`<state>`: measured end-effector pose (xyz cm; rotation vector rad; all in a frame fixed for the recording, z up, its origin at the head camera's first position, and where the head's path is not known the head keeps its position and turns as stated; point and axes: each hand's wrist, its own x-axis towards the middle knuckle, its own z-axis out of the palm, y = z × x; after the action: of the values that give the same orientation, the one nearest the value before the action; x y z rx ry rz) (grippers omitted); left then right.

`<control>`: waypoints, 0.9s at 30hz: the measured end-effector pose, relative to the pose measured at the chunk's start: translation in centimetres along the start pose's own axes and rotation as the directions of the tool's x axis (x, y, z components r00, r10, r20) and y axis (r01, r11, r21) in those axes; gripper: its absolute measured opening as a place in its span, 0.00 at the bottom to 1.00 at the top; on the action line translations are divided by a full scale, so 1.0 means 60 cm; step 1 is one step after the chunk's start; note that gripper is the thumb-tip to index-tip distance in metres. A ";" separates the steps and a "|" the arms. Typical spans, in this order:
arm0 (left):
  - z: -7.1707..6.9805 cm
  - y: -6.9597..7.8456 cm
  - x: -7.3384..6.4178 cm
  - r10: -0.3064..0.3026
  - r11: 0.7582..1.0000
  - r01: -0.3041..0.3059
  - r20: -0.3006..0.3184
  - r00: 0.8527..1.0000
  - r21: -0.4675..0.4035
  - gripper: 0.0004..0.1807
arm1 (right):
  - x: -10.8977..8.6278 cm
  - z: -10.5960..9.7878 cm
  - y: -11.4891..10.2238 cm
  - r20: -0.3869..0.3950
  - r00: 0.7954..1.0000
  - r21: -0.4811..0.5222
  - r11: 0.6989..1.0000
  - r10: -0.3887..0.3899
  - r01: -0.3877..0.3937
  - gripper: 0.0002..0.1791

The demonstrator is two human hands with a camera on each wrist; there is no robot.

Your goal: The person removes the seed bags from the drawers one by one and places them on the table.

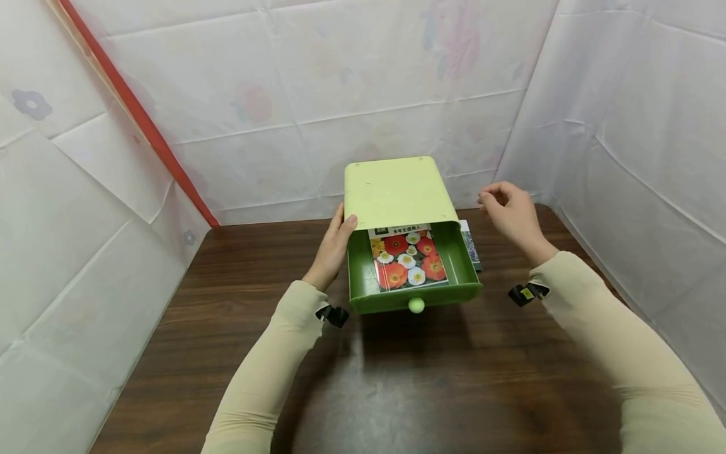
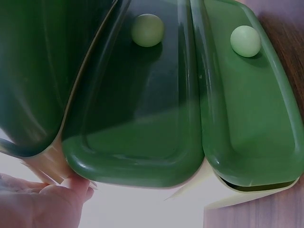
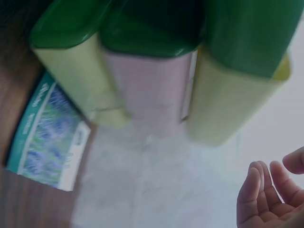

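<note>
A pale green drawer cabinet point(image 1: 397, 189) has its dark green top drawer point(image 1: 363, 306) pulled out. Inside lies a packet with poppy pictures point(image 1: 411, 258). My left hand point(image 1: 331, 249) rests against the cabinet's left side, fingers along the wall and thumb at the upper front corner. In the left wrist view, two lower drawers with round pale knobs point(image 2: 147, 30) stand closed below the open one. My right hand point(image 1: 513, 214) hangs in the air right of the cabinet, fingers loosely bent, with nothing in them.
A second packet with purple flowers point(image 3: 50, 135) lies on the dark wooden table point(image 1: 238, 328), close to the cabinet's right side. White patterned sheets point(image 1: 255, 113) line the back and both sides. A red strip point(image 1: 142, 120) runs down the left back corner.
</note>
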<state>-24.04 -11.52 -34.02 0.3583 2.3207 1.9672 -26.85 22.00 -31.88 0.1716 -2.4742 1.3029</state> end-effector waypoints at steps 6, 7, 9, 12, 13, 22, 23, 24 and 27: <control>-0.002 0.000 -0.001 -0.007 1.000 0.007 -0.001 1.000 0.001 0.38 | -0.034 -0.002 -0.061 0.039 0.983 -0.052 0.982 -0.177 0.179 0.14; -0.002 0.000 -0.001 -0.008 1.000 0.008 -0.001 1.000 0.001 0.38 | -0.039 -0.001 -0.070 0.051 0.976 -0.067 0.975 -0.210 0.213 0.14; -0.002 0.001 -0.001 -0.008 1.000 0.008 0.000 1.000 -0.002 0.39 | -0.049 0.003 -0.084 0.078 0.956 -0.094 0.952 -0.283 0.290 0.13; -0.001 0.001 -0.001 -0.007 1.000 0.007 0.000 1.000 0.001 0.39 | -0.062 0.011 -0.101 0.122 0.912 -0.124 0.905 -0.392 0.406 0.10; -0.001 0.001 -0.001 -0.007 1.000 0.007 0.000 1.000 0.001 0.39 | -0.065 0.014 -0.105 0.138 0.895 -0.133 0.887 -0.424 0.441 0.08; 0.000 -0.002 0.001 -0.006 1.000 0.006 -0.004 1.000 -0.010 0.38 | -0.092 0.045 -0.118 0.349 0.791 -0.212 0.780 -0.502 0.589 0.08; 0.000 -0.007 0.004 -0.007 1.000 0.006 -0.007 1.000 -0.012 0.38 | -0.094 0.048 -0.119 0.385 0.789 -0.233 0.776 -0.479 0.586 0.10; -0.001 -0.014 0.008 -0.003 1.000 0.003 -0.011 1.000 -0.013 0.39 | -0.094 0.050 -0.119 0.423 0.788 -0.258 0.774 -0.447 0.578 0.12; 0.000 -0.015 0.009 -0.006 1.000 0.006 -0.016 1.000 -0.015 0.39 | -0.093 0.056 -0.121 0.527 0.781 -0.329 0.766 -0.336 0.552 0.20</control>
<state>-24.68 -11.52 -34.85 0.3354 2.3127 1.9907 -20.52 14.83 -29.96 0.9818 -2.7675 0.4599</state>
